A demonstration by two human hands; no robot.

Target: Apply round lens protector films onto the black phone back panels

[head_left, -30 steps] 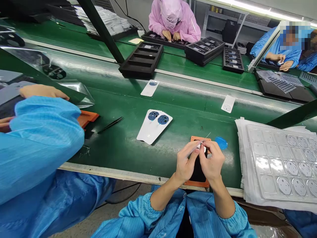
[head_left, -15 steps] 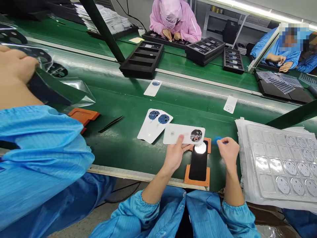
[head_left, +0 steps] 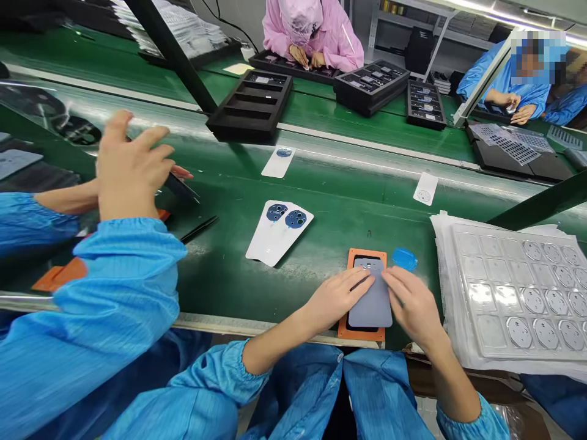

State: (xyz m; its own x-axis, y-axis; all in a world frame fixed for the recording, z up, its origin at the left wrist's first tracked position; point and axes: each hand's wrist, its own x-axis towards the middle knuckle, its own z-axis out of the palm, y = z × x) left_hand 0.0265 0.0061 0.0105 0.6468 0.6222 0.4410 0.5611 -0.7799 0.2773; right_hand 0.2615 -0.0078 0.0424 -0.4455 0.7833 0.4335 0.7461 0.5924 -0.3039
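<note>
A grey-blue phone back panel (head_left: 372,308) lies over an orange fixture (head_left: 345,330), slightly askew to it. My left hand (head_left: 337,302) comes from the left with its fingers on the panel's upper left part. At the upper right edge, the fingers of my right hand (head_left: 413,305) press against the same panel. Both hands hold it between them. A round blue film piece (head_left: 405,259) rests on the green bench just beyond my right fingers. To the left, two overlapping white panels (head_left: 282,241) with dark blue round ends lie flat.
A clear tray (head_left: 493,269) with round pieces sits at right on white sheets. Black tweezers (head_left: 200,228) lie at left, near a co-worker's raised hand (head_left: 132,165). Single white panels (head_left: 277,164) lie farther back. Black trays (head_left: 250,107) stand beyond the rail.
The white panel has left my left hand's raised grip; a grey-blue panel now covers the black insert. My right hand released the blue film and moved in to the panel. The co-worker's arm shifted right.
</note>
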